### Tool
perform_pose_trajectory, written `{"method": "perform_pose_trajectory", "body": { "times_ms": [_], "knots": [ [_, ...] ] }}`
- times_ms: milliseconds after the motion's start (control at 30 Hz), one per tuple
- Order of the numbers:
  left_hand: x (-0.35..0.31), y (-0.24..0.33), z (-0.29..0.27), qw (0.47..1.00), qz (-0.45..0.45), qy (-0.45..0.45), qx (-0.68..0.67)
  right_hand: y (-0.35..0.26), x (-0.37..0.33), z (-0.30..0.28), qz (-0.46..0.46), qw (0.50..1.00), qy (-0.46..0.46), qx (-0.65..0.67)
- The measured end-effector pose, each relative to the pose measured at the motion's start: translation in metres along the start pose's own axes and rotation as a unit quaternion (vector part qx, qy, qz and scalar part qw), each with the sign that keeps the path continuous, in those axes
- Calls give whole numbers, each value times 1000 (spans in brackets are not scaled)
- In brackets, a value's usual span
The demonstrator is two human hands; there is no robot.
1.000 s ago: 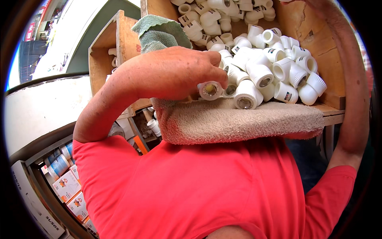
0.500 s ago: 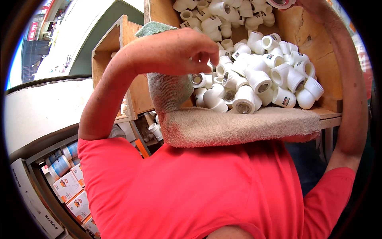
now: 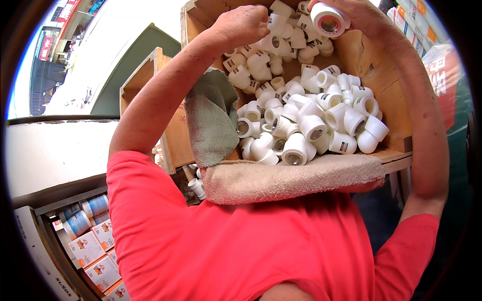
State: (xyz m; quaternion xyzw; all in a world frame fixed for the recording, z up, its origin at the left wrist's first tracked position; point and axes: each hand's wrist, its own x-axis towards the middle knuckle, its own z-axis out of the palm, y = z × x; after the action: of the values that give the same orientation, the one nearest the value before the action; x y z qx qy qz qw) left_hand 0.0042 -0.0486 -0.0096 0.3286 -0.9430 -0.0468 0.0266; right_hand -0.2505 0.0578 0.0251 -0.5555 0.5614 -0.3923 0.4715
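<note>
My right hand [image 3: 362, 16] grips a white plastic pipe fitting [image 3: 329, 21], its round mouth and metal-lined inside facing me, at the far right of a wooden box [image 3: 371, 55]. Over the far left part of the box is my left hand [image 3: 241, 26], its fingers curled together. Whether something small sits between those fingertips is hidden. Just beside them lie more white fittings [image 3: 275, 44]. Many white elbow fittings [image 3: 311, 123], some with metal inserts, fill the box in a near and a far heap.
A beige towel [image 3: 291, 178] pads the box's near edge, and a green cloth [image 3: 213, 120] drapes its left corner. Another wooden box [image 3: 178, 135] stands at the left. Lower left, a shelf holds printed cartons [image 3: 103, 271] and blue-white rolls [image 3: 78, 223]. Plastic-wrapped packs [image 3: 416, 25] are far right.
My left hand has moved away from the near heap toward the far end of the box. The fitting in my right hand has come more fully into view. The whole view has shifted.
</note>
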Motion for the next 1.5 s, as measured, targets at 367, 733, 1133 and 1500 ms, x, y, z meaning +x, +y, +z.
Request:
{"method": "perform_pose_trajectory", "body": {
  "times_ms": [367,733,1133,1500],
  "knots": [
    [36,20,5,998,-59,11,25,-4,-3,0,-7,999,-41,5],
    [52,4,9,976,-124,-71,-162,-5,-3,0,-18,999,-48,-2],
    [-4,-10,-20,778,70,-199,-591,1,3,-2,-20,999,-23,-16],
    [-27,-15,-18,732,100,-261,-621,-5,-3,-1,-12,1000,-16,-2]
  ]
}}
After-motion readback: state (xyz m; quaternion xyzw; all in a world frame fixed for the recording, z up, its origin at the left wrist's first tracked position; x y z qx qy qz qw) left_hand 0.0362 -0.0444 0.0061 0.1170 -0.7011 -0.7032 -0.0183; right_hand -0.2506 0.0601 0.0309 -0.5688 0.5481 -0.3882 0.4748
